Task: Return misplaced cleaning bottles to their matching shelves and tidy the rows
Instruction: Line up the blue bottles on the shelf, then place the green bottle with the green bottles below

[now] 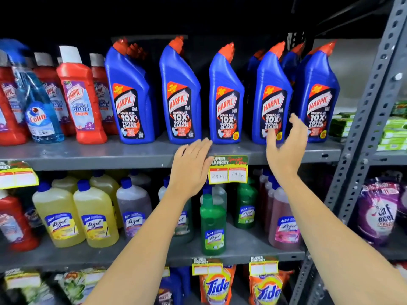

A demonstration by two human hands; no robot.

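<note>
While both bare arms reach up toward the grey metal upper shelf (88,155), neither hand holds anything. The left hand (191,164) lies palm down with fingers straight and together, its fingertips at the shelf's front lip, just below the third of five blue plastic Harpil toilet-cleaner bottles with orange-red angled caps (226,95). The right hand (286,144) is open and loosely cupped, thumb apart from the fingers, raised in front of the gap between the fourth blue bottle (272,95) and the fifth blue bottle (317,93); whether it touches either cannot be told. These blue bottles stand upright in a row above the hands, with more of the same kind behind them.

Far to the left of the left hand, red plastic bathroom-cleaner bottles with white caps (80,95) stand on the same shelf, and a clear blue Colin spray bottle (37,106) leans tilted among them, a different kind from its neighbours.

Between the two wrists a yellow-and-green paper price tag (228,169) hangs from the shelf edge. Below the forearms, the lower grey shelf (242,245) carries yellow floor-cleaner bottles with blue caps (77,212) left of the left arm, and a green floor-cleaner bottle (212,225) standing forward between the arms. Under the arms, orange Tide pouches (217,287) sit on the bottom level. Right of the right arm rises a grey perforated steel upright (361,128).
</note>
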